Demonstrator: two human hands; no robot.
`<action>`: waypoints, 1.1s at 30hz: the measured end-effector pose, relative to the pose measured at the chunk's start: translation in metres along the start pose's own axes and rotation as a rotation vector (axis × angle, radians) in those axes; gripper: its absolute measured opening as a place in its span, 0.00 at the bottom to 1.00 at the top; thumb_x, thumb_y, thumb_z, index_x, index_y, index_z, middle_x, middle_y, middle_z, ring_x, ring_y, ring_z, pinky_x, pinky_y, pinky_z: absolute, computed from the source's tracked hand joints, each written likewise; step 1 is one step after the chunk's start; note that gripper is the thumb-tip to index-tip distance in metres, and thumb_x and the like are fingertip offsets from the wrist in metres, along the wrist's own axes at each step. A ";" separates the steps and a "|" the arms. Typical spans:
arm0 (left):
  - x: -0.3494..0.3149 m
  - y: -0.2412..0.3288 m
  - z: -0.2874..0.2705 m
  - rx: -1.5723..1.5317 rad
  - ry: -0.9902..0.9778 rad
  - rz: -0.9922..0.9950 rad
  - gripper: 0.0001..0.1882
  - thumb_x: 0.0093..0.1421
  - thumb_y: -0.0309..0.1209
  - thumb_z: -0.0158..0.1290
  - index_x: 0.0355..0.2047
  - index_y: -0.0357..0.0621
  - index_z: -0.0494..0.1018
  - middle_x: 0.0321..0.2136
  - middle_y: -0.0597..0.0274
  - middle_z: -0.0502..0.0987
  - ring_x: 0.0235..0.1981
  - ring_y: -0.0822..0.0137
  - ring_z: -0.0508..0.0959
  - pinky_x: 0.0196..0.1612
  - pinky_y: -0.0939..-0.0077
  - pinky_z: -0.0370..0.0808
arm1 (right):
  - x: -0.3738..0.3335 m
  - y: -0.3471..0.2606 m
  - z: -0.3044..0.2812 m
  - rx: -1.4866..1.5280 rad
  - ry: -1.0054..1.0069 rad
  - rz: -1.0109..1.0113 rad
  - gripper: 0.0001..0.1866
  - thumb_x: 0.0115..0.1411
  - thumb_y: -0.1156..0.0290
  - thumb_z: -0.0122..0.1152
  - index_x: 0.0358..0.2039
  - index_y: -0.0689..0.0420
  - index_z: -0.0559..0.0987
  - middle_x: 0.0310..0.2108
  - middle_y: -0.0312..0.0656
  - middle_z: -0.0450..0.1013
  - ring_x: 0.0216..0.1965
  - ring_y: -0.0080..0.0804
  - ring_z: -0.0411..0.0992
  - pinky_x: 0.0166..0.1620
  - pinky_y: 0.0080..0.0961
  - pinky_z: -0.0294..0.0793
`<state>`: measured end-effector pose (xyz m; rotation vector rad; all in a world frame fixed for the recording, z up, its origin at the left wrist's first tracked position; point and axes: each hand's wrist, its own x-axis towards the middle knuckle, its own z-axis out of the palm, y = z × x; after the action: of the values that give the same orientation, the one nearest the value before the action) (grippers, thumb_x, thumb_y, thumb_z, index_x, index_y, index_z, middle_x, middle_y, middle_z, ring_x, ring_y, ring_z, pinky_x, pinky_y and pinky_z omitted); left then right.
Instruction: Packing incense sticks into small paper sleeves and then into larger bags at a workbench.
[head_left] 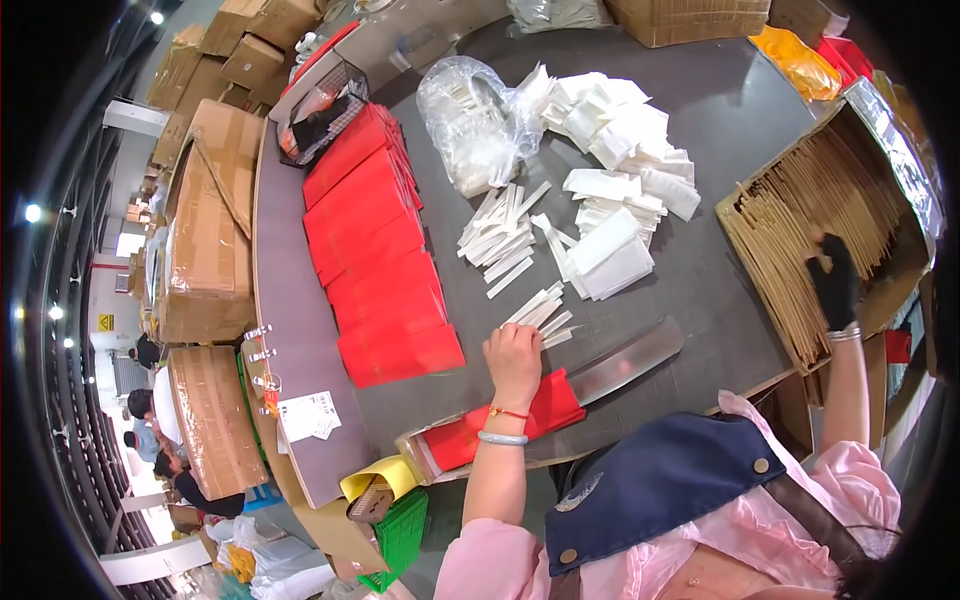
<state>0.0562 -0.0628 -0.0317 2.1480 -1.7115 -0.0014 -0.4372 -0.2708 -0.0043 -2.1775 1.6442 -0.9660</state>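
My left hand [514,361] is closed over a small fan of white paper-wrapped sticks [540,312] on the grey table [700,130]. Just under it lies a red envelope [500,422] held in a shiny clear sleeve [628,358]. My right hand [834,281], in a black glove, reaches into a cardboard box [742,222] at the right and touches the tan wooden sticks [820,205] packed in it. What its fingers grip cannot be seen.
A long overlapping row of red envelopes [378,240] runs along the left. White sachets [620,180], more white sticks [502,240] and a clear plastic bag [472,120] lie in the middle. Cardboard boxes [205,220] line the left. People sit at the lower left.
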 end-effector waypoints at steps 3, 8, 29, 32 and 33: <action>0.011 0.009 -0.001 0.020 -0.039 0.030 0.03 0.53 0.30 0.59 0.27 0.49 0.75 0.29 0.65 0.73 0.34 0.59 0.73 0.37 0.64 0.67 | -0.003 0.065 -0.031 -0.229 -0.067 0.183 0.17 0.54 0.71 0.62 0.45 0.61 0.75 0.41 0.45 0.74 0.45 0.42 0.72 0.51 0.33 0.69; 0.058 0.042 0.009 -0.437 0.047 -0.025 0.04 0.54 0.28 0.57 0.28 0.43 0.74 0.33 0.58 0.75 0.38 0.55 0.74 0.44 0.62 0.68 | -0.001 0.099 -0.028 -0.678 -0.259 0.106 0.16 0.57 0.69 0.54 0.44 0.61 0.77 0.43 0.50 0.74 0.46 0.49 0.72 0.52 0.37 0.69; -0.021 0.077 0.000 -0.281 -0.318 0.147 0.08 0.49 0.28 0.61 0.28 0.41 0.75 0.34 0.58 0.73 0.40 0.55 0.72 0.44 0.63 0.69 | -0.010 -0.151 0.035 0.304 -0.553 -0.216 0.13 0.54 0.77 0.61 0.41 0.55 0.82 0.27 0.45 0.70 0.31 0.41 0.70 0.35 0.32 0.69; -0.036 0.085 -0.014 -0.286 -0.136 0.033 0.12 0.47 0.31 0.63 0.32 0.44 0.76 0.39 0.60 0.73 0.45 0.56 0.70 0.48 0.61 0.66 | -0.030 -0.166 0.068 0.223 -0.664 -0.318 0.14 0.54 0.71 0.63 0.42 0.44 0.82 0.25 0.44 0.69 0.29 0.44 0.71 0.32 0.37 0.69; -0.043 0.080 -0.018 -0.304 -0.102 -0.029 0.18 0.45 0.33 0.65 0.37 0.42 0.76 0.42 0.57 0.72 0.46 0.52 0.69 0.50 0.58 0.66 | -0.038 -0.166 0.076 0.185 -0.712 -0.356 0.13 0.54 0.68 0.63 0.42 0.44 0.82 0.25 0.44 0.69 0.29 0.44 0.71 0.32 0.38 0.70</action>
<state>-0.0254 -0.0309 -0.0013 1.9750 -1.6149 -0.3622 -0.2682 -0.1948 0.0182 -2.3321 0.8303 -0.3091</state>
